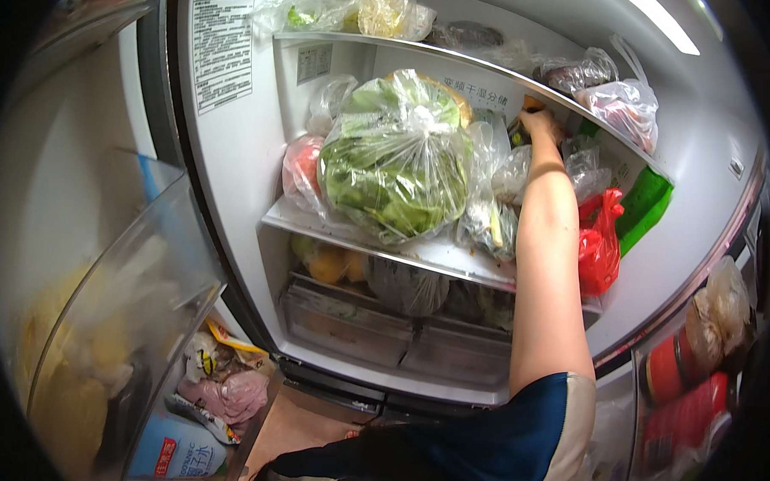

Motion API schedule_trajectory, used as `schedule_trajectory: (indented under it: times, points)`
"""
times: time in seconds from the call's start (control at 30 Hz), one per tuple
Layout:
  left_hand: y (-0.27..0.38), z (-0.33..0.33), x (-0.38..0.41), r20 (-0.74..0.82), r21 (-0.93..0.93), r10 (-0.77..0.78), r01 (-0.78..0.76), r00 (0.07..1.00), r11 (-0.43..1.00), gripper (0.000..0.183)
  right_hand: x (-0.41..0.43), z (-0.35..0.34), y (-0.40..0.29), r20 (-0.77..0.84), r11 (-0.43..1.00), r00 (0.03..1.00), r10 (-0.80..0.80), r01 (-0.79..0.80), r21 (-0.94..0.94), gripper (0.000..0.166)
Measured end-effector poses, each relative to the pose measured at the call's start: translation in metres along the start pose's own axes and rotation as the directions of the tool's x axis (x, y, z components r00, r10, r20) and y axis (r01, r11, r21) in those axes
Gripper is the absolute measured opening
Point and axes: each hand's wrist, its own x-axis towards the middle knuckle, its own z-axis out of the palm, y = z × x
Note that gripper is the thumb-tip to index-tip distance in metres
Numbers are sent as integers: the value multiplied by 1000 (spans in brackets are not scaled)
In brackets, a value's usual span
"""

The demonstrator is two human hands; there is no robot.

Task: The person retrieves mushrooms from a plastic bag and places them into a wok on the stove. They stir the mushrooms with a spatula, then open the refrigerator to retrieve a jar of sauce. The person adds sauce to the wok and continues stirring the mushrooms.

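Observation:
My right hand (542, 124) reaches deep onto the middle shelf of an open refrigerator. Its fingers curl around a dark packet (520, 134) with an orange part showing above them; much of the packet is hidden. To the left of my forearm sits a big clear plastic bag of leafy greens (394, 171). Smaller clear bags (511, 175) crowd against the arm, one with a green-and-white stalk vegetable (495, 225). A tied red plastic bag (599, 254) hangs over the shelf's front, right of the forearm. Behind it leans a green package (645, 208). My left hand is out of view.
The upper glass shelf (392, 43) carries several bagged foods just above my hand. Fruit (327, 264) lies below, over two clear drawers (347, 328). The open left door has a clear bin (188, 233); red containers (684, 410) stand in the right door.

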Motion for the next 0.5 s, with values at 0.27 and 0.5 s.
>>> schedule_trajectory:
  times: [0.27, 0.5]
  points:
    - [7, -49, -1, 76, 20, 24, -25, 997, 999, 45, -50, -79, -3, -103, 866, 967, 233, -158, 474, 96]
    - [18, -99, 15, 171, 42, 2, -10, 985, 999, 45, -134, -123, 0, -219, 617, 865, 451, -125, 777, 86]
